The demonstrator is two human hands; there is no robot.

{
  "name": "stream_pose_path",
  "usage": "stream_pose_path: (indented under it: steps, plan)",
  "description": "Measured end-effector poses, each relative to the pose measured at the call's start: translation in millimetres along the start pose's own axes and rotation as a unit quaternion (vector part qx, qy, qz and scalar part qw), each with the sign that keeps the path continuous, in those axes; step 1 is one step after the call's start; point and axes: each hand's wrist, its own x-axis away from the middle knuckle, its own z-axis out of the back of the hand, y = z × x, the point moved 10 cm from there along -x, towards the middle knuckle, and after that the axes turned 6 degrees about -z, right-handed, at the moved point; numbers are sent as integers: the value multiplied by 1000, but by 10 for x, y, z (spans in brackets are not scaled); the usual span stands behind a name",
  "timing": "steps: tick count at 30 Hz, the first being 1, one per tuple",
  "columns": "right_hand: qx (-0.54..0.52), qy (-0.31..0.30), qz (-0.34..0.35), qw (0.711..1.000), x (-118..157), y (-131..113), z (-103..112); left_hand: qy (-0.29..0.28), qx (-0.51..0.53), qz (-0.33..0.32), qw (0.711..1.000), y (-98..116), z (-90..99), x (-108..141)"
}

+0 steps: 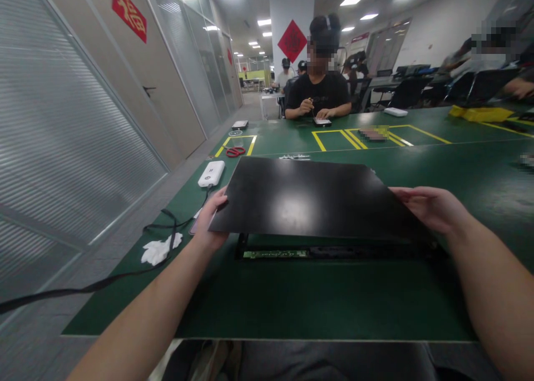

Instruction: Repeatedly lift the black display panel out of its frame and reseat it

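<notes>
A flat, black screen panel (300,194) is held tilted above the green table between my two hands. My left hand (212,217) grips its left edge, thumb at the edge and the other fingers partly hidden behind it. At the right edge, my right hand (436,206) has its fingers closed along the panel, their tips partly hidden. Below the panel's near edge shows a dark frame (359,252) with a strip of green circuit board (275,254). Most of that frame is covered by the panel.
A white power bank (211,173) with a black cable lies left, near crumpled white tissue (161,250). Red-handled scissors (236,152) lie beyond. Yellow tape (350,139) marks the table (317,303). Across it sits a person (319,92) working on a small device (322,122).
</notes>
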Motion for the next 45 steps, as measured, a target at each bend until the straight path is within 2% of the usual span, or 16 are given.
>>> stream_pose_path:
  steps: [4, 8, 14, 21, 32, 45]
  plan:
    - [29, 37, 4, 999, -97, 18, 88, 18, -6, -5, 1000, 6, 16, 19]
    - [39, 101, 16, 994, -55, -18, 171, 25, -12, 2, 1000, -33, 43, 27]
    - [67, 121, 28, 990, 2, -45, 126, -3, -3, 8, 1000, -38, 8, 7]
    - [67, 169, 58, 982, 10, -95, 243, -12, -35, 15, 999, -76, 8, 17]
    - [105, 207, 64, 971, 8, -125, 301, -78, -56, 41, 995, -233, -96, 25]
    - [98, 220, 71, 968, 39, -156, 367, -56, -70, 91, 992, -347, -92, 90]
